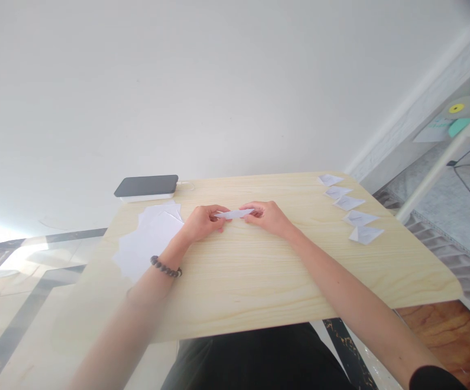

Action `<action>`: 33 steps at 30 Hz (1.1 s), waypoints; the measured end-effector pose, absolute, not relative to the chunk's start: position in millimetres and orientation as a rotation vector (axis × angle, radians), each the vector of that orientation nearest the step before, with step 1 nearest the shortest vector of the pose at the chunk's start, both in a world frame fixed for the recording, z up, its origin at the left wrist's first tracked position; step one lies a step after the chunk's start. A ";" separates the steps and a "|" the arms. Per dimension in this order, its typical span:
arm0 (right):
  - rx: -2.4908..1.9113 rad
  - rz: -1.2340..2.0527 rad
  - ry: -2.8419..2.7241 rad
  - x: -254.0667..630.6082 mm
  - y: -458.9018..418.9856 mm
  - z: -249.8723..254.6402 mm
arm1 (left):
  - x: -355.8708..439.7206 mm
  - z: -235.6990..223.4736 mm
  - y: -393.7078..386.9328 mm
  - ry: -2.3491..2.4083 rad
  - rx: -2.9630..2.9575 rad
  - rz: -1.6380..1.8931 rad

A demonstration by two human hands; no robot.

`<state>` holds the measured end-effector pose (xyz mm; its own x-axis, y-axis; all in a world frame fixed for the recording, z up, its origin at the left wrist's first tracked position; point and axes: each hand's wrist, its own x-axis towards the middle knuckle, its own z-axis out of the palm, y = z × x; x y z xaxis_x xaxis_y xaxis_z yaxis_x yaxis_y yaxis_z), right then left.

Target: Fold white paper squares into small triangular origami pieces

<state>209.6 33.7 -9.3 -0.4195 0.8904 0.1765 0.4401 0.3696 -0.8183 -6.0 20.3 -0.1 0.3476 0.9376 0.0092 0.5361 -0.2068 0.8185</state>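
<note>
A small folded white paper (236, 214) is held level between my two hands over the middle of the table. My left hand (205, 222) pinches its left end, thumb below and fingers above. At the right end, my right hand (268, 218) grips it in the same way. Left of my left hand lies a spread stack of white paper sheets (149, 238), partly covered by my forearm. Along the table's right side sit several folded paper pieces in a row, the nearest folded piece (365, 235) showing raised points.
A dark-screened phone (147, 186) rests on a white block at the back left, with a white cable (186, 185) beside it. Behind the wooden table (251, 281) stands a pale wall (226, 86). A white metal frame (433, 173) rises at the right.
</note>
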 end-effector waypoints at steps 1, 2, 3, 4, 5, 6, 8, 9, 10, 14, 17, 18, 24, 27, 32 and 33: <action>-1.149 0.922 -2.011 209.0 33.8 -9.5 | -6.0 0.0 20.2 1.293 1.866 0.688; -1.151 0.909 -2.010 208.3 33.9 -9.7 | -5.9 0.2 20.1 1.297 1.868 0.692; -1.151 0.897 -2.009 207.6 34.0 -9.9 | -5.9 0.6 20.0 1.305 1.870 0.696; -1.150 0.889 -2.007 206.9 34.1 -10.1 | -5.8 0.9 19.9 1.314 1.871 0.700; -1.150 0.888 -2.002 206.5 34.3 -10.3 | -5.8 1.1 19.9 1.323 1.871 0.704; -1.152 0.897 -1.993 206.2 34.5 -10.5 | -5.9 1.2 20.0 1.326 1.867 0.709; -1.163 0.949 -1.963 206.6 35.0 -10.7 | -6.2 0.8 20.5 1.316 1.849 0.717; -1.169 0.987 -1.947 207.2 35.3 -10.8 | -6.5 0.2 21.0 1.307 1.836 0.719; -1.174 1.025 -1.930 208.0 35.6 -10.9 | -6.8 -0.6 21.5 1.302 1.823 0.719; -1.161 1.143 -1.872 211.0 36.8 -11.4 | -8.7 -3.6 23.2 1.299 1.792 0.706; -1.161 1.176 -1.850 211.9 38.0 -11.9 | -9.4 -3.8 22.7 1.276 1.785 0.708; -1.165 1.177 -1.854 212.1 38.4 -11.9 | -9.3 -3.4 22.2 1.275 1.784 0.712; -1.172 1.137 -1.896 209.9 38.4 -11.3 | -6.2 -0.2 20.5 1.308 1.762 0.743; -1.178 1.071 -1.901 206.7 37.2 -11.0 | -4.9 -0.1 21.4 1.347 1.784 0.734; -1.196 1.046 -1.873 206.0 37.1 -13.8 | -5.2 -2.5 22.0 1.355 1.803 0.739; -1.190 1.057 -1.869 206.7 37.5 -14.8 | -5.6 -3.1 21.9 1.350 1.812 0.747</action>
